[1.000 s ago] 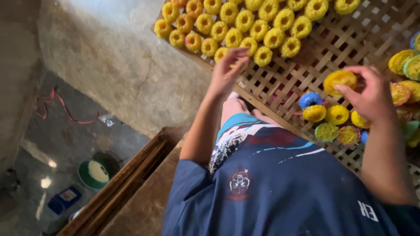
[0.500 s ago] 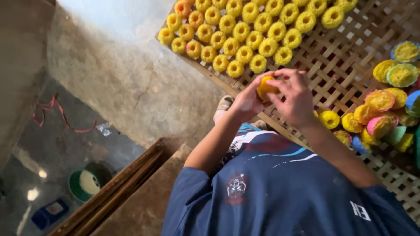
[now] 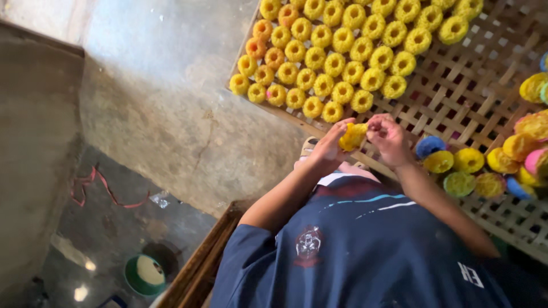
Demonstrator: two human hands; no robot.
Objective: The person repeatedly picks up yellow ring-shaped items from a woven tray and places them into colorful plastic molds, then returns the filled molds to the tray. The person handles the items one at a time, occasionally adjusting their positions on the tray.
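Note:
Both my hands meet over the near edge of a woven bamboo lattice tray (image 3: 456, 91). My left hand (image 3: 326, 149) and my right hand (image 3: 393, 140) pinch one fluffy yellow ring-shaped piece (image 3: 353, 136) between their fingertips. Just beyond them, neat rows of yellow and orange rings (image 3: 342, 51) lie on the lattice. To the right of my right hand sits a loose heap of rings in blue, yellow, green and pink (image 3: 485, 162). My dark blue shirt fills the bottom of the view.
A stained concrete floor (image 3: 154, 114) lies left of the tray. A red string (image 3: 97, 188) lies on the darker lower floor, near a green bowl (image 3: 145, 275). A wooden frame edge (image 3: 197, 265) runs diagonally beside my left arm.
A second ago my hands were apart, the right one on a yellow ring at the coloured heap. They have come together and now both hold a yellow ring in front of me.

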